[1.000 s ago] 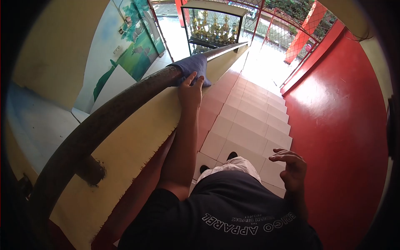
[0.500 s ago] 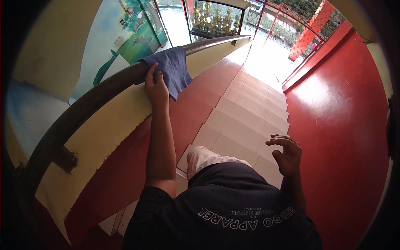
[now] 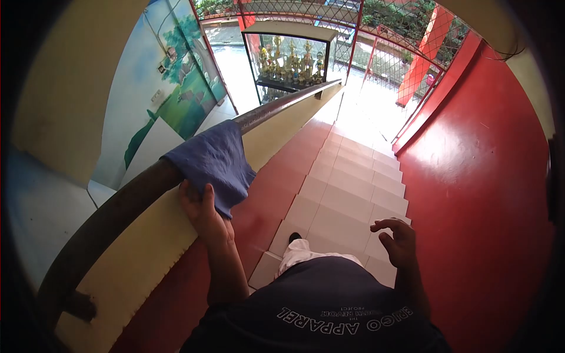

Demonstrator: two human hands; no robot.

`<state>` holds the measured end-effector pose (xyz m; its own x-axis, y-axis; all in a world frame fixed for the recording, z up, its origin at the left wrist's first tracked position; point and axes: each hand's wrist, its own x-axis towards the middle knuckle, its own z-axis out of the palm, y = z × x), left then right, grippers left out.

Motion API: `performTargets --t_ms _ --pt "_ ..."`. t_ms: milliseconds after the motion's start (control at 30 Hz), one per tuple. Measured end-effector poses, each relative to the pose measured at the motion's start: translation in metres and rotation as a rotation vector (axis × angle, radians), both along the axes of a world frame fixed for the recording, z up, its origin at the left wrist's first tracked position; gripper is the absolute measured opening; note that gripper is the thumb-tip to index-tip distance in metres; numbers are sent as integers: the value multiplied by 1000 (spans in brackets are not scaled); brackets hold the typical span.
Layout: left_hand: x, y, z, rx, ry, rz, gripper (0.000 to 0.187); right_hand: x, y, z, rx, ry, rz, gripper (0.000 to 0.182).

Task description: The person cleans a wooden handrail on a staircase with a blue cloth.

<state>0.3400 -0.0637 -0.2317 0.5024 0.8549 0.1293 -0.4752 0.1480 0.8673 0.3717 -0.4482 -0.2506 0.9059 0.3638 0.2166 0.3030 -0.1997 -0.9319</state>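
Note:
A blue cloth [image 3: 215,162] lies draped over the dark brown handrail [image 3: 141,191], its lower corner hanging down on the stair side. My left hand [image 3: 210,220] is just below the rail, holding the hanging near edge of the cloth with the thumb up against it. Part of its grip is hidden by the fabric. On the other side, my right hand [image 3: 397,241] is held in the air over the steps, fingers loosely bent and apart, with nothing in it.
White tiled stairs [image 3: 335,194] descend ahead between a low yellow-and-red wall under the rail and a glossy red wall [image 3: 477,206]. A glass case of trophies [image 3: 288,62] stands near the bottom by a mesh fence. One black shoe [image 3: 295,237] shows on a step.
My left hand has shifted from on top of the rail to below it, at the cloth's lower edge. The view has moved, and the cloth now appears lower and further left.

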Motion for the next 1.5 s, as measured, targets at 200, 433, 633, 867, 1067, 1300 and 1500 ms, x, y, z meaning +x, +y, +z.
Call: performTargets --t_ms 200,433,633,867,1067,1300,1500 --pt "6 -13 -26 114 -250 -18 75 78 107 -72 -77 -144 250 22" --pt "-4 -6 -21 26 -200 -134 67 122 269 -1 64 -765 523 55" --pt "-2 18 -50 452 -375 -305 71 143 361 28 213 -902 683 80" --pt "14 12 -41 658 -461 -39 55 158 397 4 220 -1048 588 51" --pt "0 42 -44 1010 -628 -410 23 127 396 46 184 -833 719 47" --pt "1 35 -42 993 -610 -465 33 118 402 37 272 -1002 642 43" --pt "7 40 -37 986 -585 -541 41 234 360 -61 7 -656 337 34"
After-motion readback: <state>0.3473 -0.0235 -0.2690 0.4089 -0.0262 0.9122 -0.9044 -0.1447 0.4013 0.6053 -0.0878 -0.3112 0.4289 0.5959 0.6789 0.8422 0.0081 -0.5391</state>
